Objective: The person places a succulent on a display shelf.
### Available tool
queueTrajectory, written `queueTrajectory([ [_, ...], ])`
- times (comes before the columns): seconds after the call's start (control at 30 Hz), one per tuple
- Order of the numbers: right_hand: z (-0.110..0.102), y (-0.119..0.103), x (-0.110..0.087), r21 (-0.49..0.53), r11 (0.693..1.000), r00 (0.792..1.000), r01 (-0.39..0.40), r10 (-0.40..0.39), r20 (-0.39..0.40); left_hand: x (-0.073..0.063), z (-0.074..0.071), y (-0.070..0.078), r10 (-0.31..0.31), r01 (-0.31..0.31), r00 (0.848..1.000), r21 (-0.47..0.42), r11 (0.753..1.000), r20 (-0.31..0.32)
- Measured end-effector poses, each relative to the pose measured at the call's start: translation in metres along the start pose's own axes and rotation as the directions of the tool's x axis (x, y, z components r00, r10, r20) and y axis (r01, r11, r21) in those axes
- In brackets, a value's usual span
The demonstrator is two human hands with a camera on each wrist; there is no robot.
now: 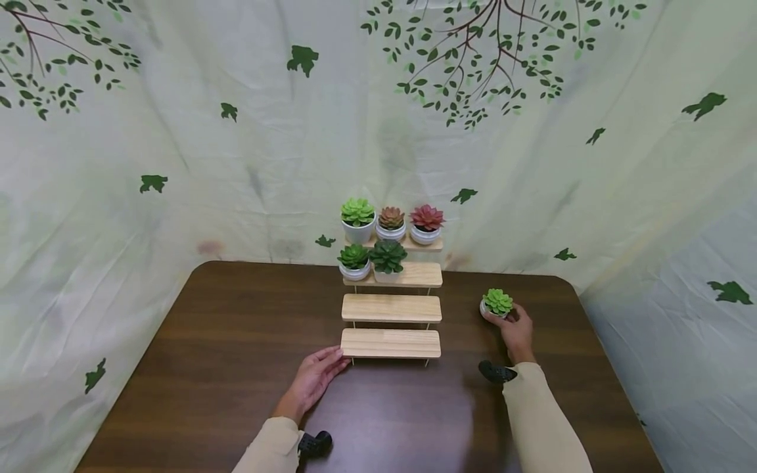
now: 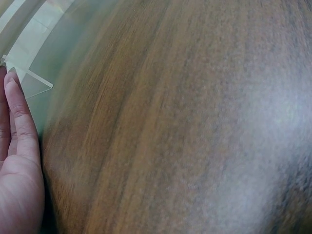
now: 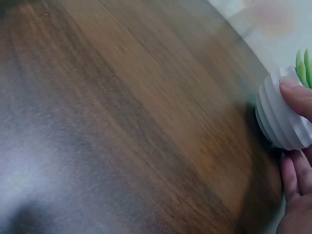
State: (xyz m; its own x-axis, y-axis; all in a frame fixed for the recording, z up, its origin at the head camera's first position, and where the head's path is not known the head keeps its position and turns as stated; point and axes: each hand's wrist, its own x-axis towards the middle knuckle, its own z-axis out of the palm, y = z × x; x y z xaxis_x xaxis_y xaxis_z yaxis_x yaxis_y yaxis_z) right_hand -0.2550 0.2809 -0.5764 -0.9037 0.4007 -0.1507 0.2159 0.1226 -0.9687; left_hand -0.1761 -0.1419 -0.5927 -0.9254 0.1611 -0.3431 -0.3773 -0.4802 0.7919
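My right hand (image 1: pixel 518 334) grips a small potted succulent (image 1: pixel 498 301), bright green in a white pot, to the right of a tiered wooden stand (image 1: pixel 390 343). In the right wrist view, the thumb lies on the ribbed side of the white pot (image 3: pixel 278 117), with fingers beneath it. My left hand (image 1: pixel 316 381) is at the lower left corner of the stand's front step, its fingers nearly straight. The left wrist view shows these fingers (image 2: pixel 22 112) beside a clear support piece (image 2: pixel 36 83) of the stand.
On the top step stand a light green succulent (image 1: pixel 357 211), a brownish one (image 1: pixel 391 219) and a red one (image 1: pixel 427 218). Two green succulents (image 1: pixel 353 257) occupy the left and middle of the step below. Behind the dark wooden table (image 1: pixel 236 328) hangs a leaf-print curtain (image 1: pixel 266 144).
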Motion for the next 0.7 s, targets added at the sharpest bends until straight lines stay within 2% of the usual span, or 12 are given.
queueTrajectory([
  [0.23,-0.001,0.000,-0.009,0.007,1.000,0.998,0.001,-0.002,0.063,0.000,0.000,-0.002,0.014,-0.014,1.000,-0.006,1.000,0.006],
  [0.4,0.000,-0.005,-0.012,0.010,1.000,0.998,0.001,-0.002,0.068,0.001,-0.001,-0.002,0.027,-0.027,0.999,-0.010,1.000,0.032],
  [0.53,0.000,-0.014,-0.016,0.027,0.999,0.997,0.027,-0.028,0.065,0.001,-0.001,-0.002,0.049,-0.049,0.998,-0.007,0.999,0.031],
  [0.7,0.001,-0.031,-0.024,0.065,0.993,0.990,0.096,-0.101,0.095,0.001,-0.002,-0.004,0.072,-0.072,0.997,-0.016,0.997,0.038],
])
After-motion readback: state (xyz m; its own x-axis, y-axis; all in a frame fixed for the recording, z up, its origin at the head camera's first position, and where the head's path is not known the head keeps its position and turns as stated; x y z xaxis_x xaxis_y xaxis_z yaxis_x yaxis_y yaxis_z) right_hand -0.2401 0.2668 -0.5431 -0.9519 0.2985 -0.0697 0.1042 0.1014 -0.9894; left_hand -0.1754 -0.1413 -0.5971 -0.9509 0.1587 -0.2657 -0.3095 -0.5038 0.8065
